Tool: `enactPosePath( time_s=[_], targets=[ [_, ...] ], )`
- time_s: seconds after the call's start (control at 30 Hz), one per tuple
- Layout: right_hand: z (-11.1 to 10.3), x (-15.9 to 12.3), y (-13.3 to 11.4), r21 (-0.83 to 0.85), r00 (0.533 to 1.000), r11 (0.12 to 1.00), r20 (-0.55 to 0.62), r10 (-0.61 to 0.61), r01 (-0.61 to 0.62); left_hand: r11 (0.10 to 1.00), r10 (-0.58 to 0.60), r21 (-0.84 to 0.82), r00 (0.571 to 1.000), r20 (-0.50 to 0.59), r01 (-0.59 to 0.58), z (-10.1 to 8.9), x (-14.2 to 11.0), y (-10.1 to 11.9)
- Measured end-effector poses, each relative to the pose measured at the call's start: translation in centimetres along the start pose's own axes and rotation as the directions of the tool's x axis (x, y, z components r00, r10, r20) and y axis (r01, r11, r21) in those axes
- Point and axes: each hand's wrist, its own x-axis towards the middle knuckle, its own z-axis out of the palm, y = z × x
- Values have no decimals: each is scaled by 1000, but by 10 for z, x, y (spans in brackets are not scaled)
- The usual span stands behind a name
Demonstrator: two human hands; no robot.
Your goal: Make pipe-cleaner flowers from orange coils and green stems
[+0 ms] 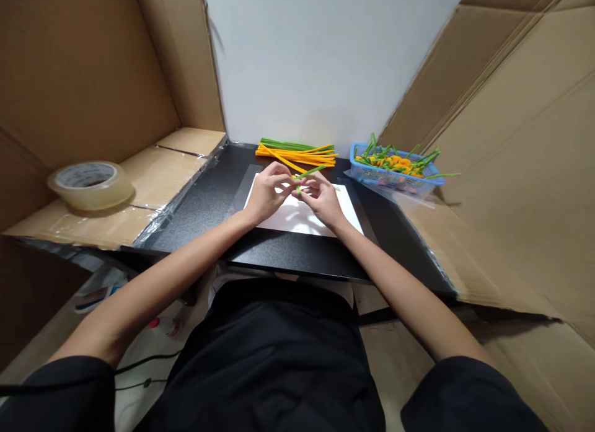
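Note:
My left hand point(268, 193) and my right hand point(320, 198) meet above a white sheet point(346, 212) on a black table point(209, 209). Both pinch a green pipe cleaner point(310, 171) that sticks out up and to the right between the fingertips; a bit of yellow shows beside it. Just beyond the hands lies a pile of orange and green pipe cleaners point(297, 152). A blue basket point(395, 175) with finished green and orange pieces stands to the right of the hands.
A roll of clear tape point(90, 184) rests on a cardboard ledge at the left. Cardboard walls point(511, 141) enclose the table on both sides, with a white wall behind. My lap in black clothing fills the bottom of the view.

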Motion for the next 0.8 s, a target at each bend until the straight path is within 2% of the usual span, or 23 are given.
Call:
enactPosePath(
  time_s=[0.13,0.23,0.37,0.47,0.6,0.7,0.8],
  targets=[
    [3,-2,-2,24,999,1000,-46,-7,8,995,-62,-83,998,-20,60,1,0,4],
    [4,-3,-4,24,997,1000,-77,2,0,962,-174,-216,985,-17,167,4,0,6],
    [4,-4,-7,-87,993,996,-110,-37,27,851,-362,-411,932,-8,327,9,1,1],
    [2,-5,-11,-227,975,969,-173,-142,101,757,-443,-539,897,-9,368,10,3,-3],
    [1,-6,-14,-316,955,930,-167,-247,185,723,-444,-575,895,39,383,9,4,-5],
    [0,-5,-14,-336,957,920,-133,-259,203,710,-418,-596,906,70,374,8,3,-5],
    [0,-5,-14,-318,960,927,-124,-249,199,648,-453,-649,887,93,398,9,3,-4]
  ],
)
